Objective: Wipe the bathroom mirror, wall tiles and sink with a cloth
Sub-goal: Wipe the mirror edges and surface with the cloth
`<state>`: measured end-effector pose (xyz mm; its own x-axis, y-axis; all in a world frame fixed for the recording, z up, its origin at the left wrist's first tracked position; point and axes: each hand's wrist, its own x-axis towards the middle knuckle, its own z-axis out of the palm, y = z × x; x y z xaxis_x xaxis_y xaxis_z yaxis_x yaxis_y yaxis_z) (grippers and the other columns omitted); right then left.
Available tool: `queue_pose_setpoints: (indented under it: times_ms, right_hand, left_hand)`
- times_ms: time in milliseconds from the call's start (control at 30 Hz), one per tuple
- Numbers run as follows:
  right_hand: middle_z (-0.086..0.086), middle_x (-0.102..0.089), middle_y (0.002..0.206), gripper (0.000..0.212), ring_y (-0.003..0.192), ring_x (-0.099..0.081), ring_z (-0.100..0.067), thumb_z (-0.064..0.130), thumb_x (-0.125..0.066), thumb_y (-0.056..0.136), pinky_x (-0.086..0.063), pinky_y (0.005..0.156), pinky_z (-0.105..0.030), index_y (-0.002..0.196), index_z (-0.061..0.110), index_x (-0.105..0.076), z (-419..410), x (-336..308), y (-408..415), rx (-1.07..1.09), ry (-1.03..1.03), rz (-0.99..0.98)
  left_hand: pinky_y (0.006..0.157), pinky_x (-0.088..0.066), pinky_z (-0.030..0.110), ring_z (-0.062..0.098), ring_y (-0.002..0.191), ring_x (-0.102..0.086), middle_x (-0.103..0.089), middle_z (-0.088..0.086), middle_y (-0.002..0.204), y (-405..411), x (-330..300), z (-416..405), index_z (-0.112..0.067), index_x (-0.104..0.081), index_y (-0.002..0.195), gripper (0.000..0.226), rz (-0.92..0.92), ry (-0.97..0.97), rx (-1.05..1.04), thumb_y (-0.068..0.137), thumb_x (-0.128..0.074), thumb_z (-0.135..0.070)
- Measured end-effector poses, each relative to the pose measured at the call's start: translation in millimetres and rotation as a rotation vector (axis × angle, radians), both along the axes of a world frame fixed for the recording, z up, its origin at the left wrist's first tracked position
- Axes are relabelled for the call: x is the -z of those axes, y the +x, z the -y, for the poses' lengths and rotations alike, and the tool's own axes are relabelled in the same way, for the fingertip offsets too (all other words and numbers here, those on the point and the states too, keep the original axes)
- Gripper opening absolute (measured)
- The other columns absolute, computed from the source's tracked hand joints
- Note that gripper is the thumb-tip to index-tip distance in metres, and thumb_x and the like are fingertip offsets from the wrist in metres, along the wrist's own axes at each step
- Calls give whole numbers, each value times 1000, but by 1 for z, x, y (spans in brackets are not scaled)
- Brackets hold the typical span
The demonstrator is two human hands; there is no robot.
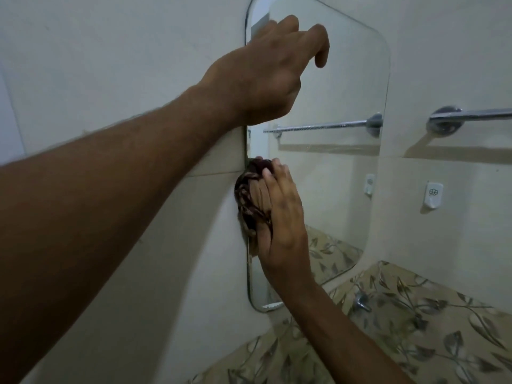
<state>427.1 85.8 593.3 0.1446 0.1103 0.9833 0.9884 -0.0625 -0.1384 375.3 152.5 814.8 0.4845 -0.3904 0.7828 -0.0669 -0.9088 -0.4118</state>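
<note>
a home bathroom, by the look of its fittings. a frameless mirror (332, 167) with rounded corners hangs on a plain pale tiled wall (116, 65). a chrome towel bar (471, 116) is fixed to the adjoining wall, and its reflection shows in the glass. a small white plastic wall hook (432, 195) sits below the bar. lower down runs a band of decorative tiles (415, 322) printed with a leaf pattern, with a small metal tap handle (361, 300) mounted among them. the light is dim and indoor.
</note>
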Motion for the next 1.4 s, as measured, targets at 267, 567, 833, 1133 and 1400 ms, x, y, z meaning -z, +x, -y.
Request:
queue_pose_setpoints:
  times_ms: [267,567,833,1133,1400]
  right_hand:
    - [-12,-24,164,56,153,-21,-31,2,-39,104,-32,115,-57,156,10,-23,16,129,-1,91,-110,-35]
    - [-16,-25,162,57,154,-20,-34,-7,-38,95,-24,124,-51,152,-1,-32,5,51,-4,-6,-14,-104]
    - [0,-10,168,74,156,-15,-25,-15,-52,92,-32,117,-58,156,11,-23,10,149,-18,26,-55,-217]
    - [-15,-25,163,58,155,-18,-30,-5,-44,96,-23,125,-43,153,0,-32,0,77,-16,-38,71,-269]
    - [3,-14,169,57,154,-20,-29,9,-36,104,-39,113,-57,158,18,-20,4,193,-26,28,3,-385]
  left_hand:
    - [85,-43,47,28,90,-48,-57,10,92,-9,23,0,-9,-57,110,28,32,168,-1,87,-39,-9]
    - [73,-40,45,29,81,-51,-61,12,91,-26,104,-14,-8,-60,102,30,116,157,-163,107,-34,-22]
    - [77,-40,43,29,87,-49,-57,9,93,-25,126,-18,-10,-55,104,33,-2,344,-266,108,-29,-30]
    - [82,-38,45,32,92,-47,-55,14,100,-22,127,-18,-7,-50,106,29,-14,384,-332,105,-32,-30]
    - [82,-38,46,32,90,-45,-54,13,97,-23,128,-19,-8,-48,100,24,-25,370,-313,101,-35,-29]
